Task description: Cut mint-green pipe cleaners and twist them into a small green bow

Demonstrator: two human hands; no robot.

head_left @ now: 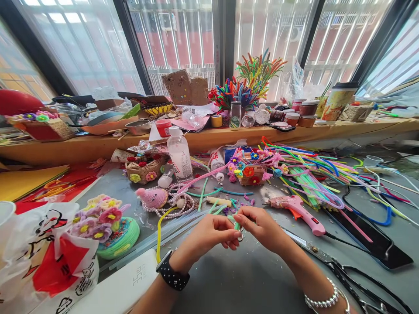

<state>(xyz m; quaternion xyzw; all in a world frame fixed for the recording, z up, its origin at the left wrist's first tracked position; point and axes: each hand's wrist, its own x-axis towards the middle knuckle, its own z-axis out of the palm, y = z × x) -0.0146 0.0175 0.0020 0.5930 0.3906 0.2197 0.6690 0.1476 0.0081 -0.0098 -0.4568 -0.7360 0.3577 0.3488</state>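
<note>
Over the grey table, my left hand and my right hand meet with fingertips pinched together. Between them is a short light-green piece of pipe cleaner, gripped from both sides and partly hidden by the fingers. Something small and shiny shows just under it, too covered to name. Just behind the fingers lie cut green pipe cleaner pieces, small purple bits and a pale yellow stick. To the right of my right hand rests a pink glue gun.
Scissors and a black phone lie at the right, below bundled pipe cleaners. Clear glue sticks, a white power bank, a crocheted flower pot and a plastic bag occupy the left. A bottle stands behind.
</note>
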